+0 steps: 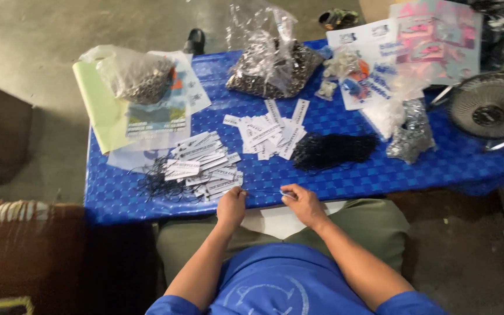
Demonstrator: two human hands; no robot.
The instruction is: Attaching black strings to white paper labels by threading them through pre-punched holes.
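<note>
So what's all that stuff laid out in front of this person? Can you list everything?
table cover: one, blue checked, over the whole table
white paper tags: one loose heap, white with dark print, table centre
tags with strings: one heap, white, on tangled black strings, near left
black string bundle: one, black, right of centre
large clear bag: one, holding small dark metal pieces, far centre
smaller clear bag: one, holding greyish metal pieces, far left
silvery bag: one, right side
printed sheets: several, white, green and pink, far left and far right
fan: one, dark, right edge
left hand: one, at near table edge, pinching a thin string
right hand: one, beside it, pinching the same string
</note>
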